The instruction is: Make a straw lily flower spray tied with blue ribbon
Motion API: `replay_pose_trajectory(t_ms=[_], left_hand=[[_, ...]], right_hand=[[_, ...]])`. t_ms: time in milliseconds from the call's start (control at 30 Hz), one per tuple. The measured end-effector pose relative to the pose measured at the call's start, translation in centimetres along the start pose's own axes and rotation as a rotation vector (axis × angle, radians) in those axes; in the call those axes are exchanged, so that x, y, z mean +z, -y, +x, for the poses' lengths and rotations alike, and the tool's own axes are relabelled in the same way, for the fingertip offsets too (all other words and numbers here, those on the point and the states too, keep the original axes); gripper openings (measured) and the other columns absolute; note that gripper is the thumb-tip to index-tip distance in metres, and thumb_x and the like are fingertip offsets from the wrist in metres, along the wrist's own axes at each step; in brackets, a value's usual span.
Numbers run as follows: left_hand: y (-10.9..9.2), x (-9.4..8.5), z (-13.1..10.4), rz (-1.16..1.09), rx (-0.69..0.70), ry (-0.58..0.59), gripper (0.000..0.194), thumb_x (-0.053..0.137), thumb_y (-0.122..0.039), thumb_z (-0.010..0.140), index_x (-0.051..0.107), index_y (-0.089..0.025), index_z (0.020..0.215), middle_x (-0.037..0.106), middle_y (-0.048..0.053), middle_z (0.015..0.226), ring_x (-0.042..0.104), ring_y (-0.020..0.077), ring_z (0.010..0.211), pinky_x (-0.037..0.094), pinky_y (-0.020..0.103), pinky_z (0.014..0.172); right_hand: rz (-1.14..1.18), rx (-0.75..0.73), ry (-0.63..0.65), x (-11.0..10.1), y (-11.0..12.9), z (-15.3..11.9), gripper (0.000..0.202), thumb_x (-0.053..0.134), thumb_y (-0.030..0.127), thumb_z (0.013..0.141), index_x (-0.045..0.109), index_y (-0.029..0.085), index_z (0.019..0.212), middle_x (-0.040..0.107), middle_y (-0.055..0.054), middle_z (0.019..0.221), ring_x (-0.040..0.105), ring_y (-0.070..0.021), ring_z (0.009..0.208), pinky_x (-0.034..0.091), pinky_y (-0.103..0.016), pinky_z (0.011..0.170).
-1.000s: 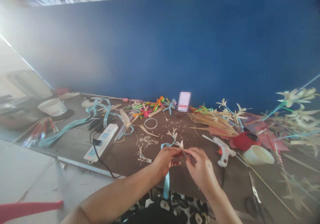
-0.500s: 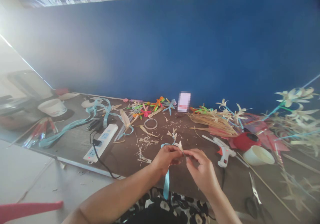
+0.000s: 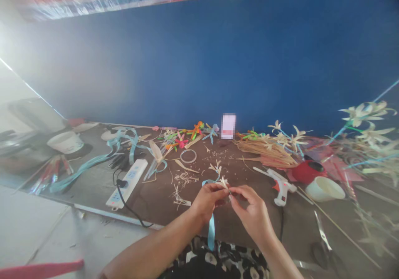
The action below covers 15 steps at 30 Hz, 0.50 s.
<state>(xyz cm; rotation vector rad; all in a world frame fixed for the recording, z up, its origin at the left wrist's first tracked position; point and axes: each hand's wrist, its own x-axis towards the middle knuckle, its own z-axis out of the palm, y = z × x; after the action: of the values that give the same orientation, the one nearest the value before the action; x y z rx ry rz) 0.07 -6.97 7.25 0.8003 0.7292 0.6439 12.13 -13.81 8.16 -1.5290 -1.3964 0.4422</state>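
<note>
My left hand (image 3: 206,202) is closed in a pinch around the base of a small pale flower (image 3: 223,182) that looks made of dried husk. A light-blue ribbon (image 3: 211,233) hangs below this hand and also loops above it. My right hand (image 3: 249,207) pinches the short thin stem of the same flower, fingertips almost meeting those of the left. Just beyond the hands, a second pale flower (image 3: 216,167) stands out over the table. Where its stem ends is hidden by my left hand.
On the right lie a white glue gun (image 3: 282,187), a cream cup (image 3: 324,189), scissors (image 3: 323,233) and several pale flowers (image 3: 363,115). A power strip (image 3: 127,185) and blue ribbon (image 3: 84,167) are on the left. Husk scraps (image 3: 181,192) litter the middle, before a blue partition (image 3: 199,71).
The held flower has turned in my fingers, and its petals now show spread where a narrow bud shape showed before. Both hands keep their pinch. The view has shifted slightly.
</note>
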Motion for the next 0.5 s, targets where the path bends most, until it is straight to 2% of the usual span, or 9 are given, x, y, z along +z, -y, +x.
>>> replay_pose_trajectory(t_ms=[200,500], left_hand=[[0.02,-0.15,-0.01,0.012,0.061,-0.012,0.022,0.072,-0.024,0.054,0.065,-0.013,0.071,0.06,0.002,0.065,0.052,0.0101,0.059,0.04,0.023,0.06],[-0.06,0.22,-0.44,0.022,0.171,-0.021,0.017,0.071,-0.02,0.054,0.066,-0.013,0.069,0.06,0.001,0.063,0.05,0.0089,0.058,0.038,0.021,0.06]], right_hand=[[0.031,0.01,-0.039,0.27,-0.11,-0.11,0.011,0.051,0.024,0.075,0.06,0.021,0.078,0.059,-0.003,0.077,0.054,-0.0162,0.069,0.044,-0.028,0.064],[0.038,0.007,-0.082,0.57,0.24,-0.22,0.01,0.05,0.023,0.075,0.059,0.02,0.073,0.058,-0.002,0.072,0.052,-0.0143,0.064,0.042,-0.026,0.061]])
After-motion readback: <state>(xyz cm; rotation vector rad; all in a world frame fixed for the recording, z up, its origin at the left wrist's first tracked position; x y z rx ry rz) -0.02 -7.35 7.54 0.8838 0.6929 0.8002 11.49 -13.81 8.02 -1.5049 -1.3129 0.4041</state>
